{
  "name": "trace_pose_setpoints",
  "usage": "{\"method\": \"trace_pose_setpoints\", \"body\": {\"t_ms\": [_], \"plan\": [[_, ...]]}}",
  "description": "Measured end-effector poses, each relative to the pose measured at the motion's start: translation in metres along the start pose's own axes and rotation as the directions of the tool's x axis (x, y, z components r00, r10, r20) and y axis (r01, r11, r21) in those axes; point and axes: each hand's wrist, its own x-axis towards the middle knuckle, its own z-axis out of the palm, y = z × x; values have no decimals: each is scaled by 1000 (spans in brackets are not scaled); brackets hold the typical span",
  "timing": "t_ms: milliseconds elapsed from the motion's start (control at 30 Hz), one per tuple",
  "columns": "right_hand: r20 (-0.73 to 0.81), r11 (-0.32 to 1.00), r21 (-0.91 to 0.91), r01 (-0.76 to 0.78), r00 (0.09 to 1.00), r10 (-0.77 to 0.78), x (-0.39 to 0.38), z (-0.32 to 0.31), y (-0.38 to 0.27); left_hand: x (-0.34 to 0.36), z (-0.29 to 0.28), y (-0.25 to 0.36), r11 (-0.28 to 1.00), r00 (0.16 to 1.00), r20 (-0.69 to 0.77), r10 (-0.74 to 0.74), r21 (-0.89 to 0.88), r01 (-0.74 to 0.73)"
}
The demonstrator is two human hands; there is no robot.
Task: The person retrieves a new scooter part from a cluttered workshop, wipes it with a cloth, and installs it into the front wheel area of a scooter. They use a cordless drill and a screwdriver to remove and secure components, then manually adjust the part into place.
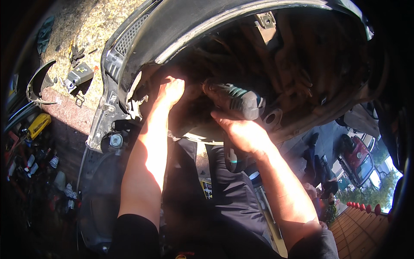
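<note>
Apparently, work inside a large black curved vehicle panel (181,23) is under way: a grey-and-teal power tool (246,105) is held by its grip in the right hand (246,133), its nose directed up and leftward into the panel's shadowed hollow (224,54). Whether anything is touched by the nose cannot be told in that dark. The left hand (171,90) is curled into a narrow fist inside the hollow's left part, and whether something small is pinched in it cannot be seen. From this posture, the next move is judged to call for the nose being lined up squarely and the panel being kept steady. As for containers, a grey box-like block (80,73) is seen on the sunlit ground (88,32) to the left, but its contents, if any, are hidden. Below it, a yellow object (39,126), possibly a case, is set by a dark jumble of small items (54,162), whose holder cannot be made out.
</note>
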Motion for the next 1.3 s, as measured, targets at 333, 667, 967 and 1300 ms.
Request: {"method": "trace_pose_setpoints", "body": {"t_ms": [333,667,967,1300], "plan": [[-252,971,143,190,956,-150,-14,42,16,-13,-26,26,998,999,-40,37,55,-34],[-54,980,189,57,997,-47,-15,18,2,-12,-19,20,987,994,-64,92,138,-82],[-61,983,-67,171,983,-175,-18,50,31,-14,-23,18,999,993,-103,50,-2,-50],[-348,931,229,283,917,-194,-9,129,72,-16,-20,19,974,964,-256,-70,-225,11]]}}
